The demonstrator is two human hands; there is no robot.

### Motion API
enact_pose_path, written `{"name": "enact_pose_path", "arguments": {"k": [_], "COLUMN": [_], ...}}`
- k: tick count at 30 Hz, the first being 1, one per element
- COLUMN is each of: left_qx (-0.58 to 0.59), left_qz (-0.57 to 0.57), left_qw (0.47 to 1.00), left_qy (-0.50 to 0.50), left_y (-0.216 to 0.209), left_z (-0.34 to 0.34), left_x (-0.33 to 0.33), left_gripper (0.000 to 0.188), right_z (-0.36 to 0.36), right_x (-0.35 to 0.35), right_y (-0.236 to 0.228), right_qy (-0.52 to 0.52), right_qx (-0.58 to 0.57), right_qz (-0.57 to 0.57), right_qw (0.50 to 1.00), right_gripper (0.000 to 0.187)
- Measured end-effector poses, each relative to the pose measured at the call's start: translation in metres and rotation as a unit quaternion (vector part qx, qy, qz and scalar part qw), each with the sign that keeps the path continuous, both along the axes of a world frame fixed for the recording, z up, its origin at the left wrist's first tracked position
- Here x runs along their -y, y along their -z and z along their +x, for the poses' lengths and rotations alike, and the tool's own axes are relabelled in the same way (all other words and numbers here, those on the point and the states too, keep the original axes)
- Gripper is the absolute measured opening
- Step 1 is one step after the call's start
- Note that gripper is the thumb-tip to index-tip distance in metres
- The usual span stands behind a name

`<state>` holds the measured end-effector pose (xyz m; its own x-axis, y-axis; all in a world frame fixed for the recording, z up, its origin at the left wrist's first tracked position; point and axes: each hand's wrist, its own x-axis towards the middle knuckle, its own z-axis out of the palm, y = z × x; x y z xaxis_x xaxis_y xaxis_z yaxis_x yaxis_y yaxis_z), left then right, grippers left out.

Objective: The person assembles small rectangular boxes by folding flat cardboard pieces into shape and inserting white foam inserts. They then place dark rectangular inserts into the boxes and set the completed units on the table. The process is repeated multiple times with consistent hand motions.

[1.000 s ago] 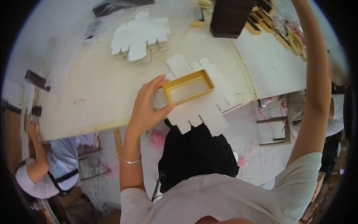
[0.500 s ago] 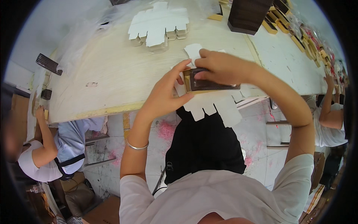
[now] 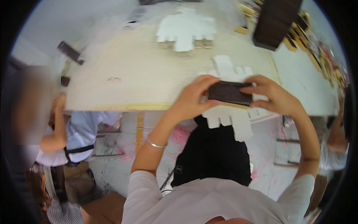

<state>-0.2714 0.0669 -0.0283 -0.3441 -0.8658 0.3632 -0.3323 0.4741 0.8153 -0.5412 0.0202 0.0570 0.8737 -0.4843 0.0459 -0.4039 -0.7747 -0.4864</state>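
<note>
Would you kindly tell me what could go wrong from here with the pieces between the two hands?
The white notched cardboard sheet juts past the near edge of the pale cream table, so a bump might crease or shift it.

The left hand and right hand are at opposite ends of the dark brown rectangular piece, with a gold rectangular box showing along its near side; uneven pressure might tilt or scuff the brown piece.

Looks like a packing workshop, with a long pale worktable (image 3: 130,74), stacked white card blanks (image 3: 186,28), gold-and-dark boxes (image 3: 315,54) heaped at the right, co-workers (image 3: 56,142) at both sides and pink shreds (image 3: 179,135) littering a tiled floor (image 3: 112,173).
</note>
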Motion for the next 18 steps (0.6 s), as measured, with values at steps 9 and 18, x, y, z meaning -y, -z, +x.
{"name": "enact_pose_path", "arguments": {"k": [9,18], "left_qx": [0.049,0.157], "left_qz": [-0.039,-0.234], "left_qw": [0.997,0.956], "left_qy": [0.037,-0.080], "left_y": [0.003,0.031], "left_z": [0.002,-0.015], "left_x": [0.005,0.003], "left_gripper": [0.058,0.060], "right_z": [0.002,-0.009], "right_x": [0.003,-0.028], "right_y": [0.013,0.037], "right_qy": [-0.068,-0.020], "right_qx": [-0.061,-0.064], "right_qz": [-0.184,-0.190], "right_qw": [0.979,0.979], "right_gripper": [0.031,0.058]}}
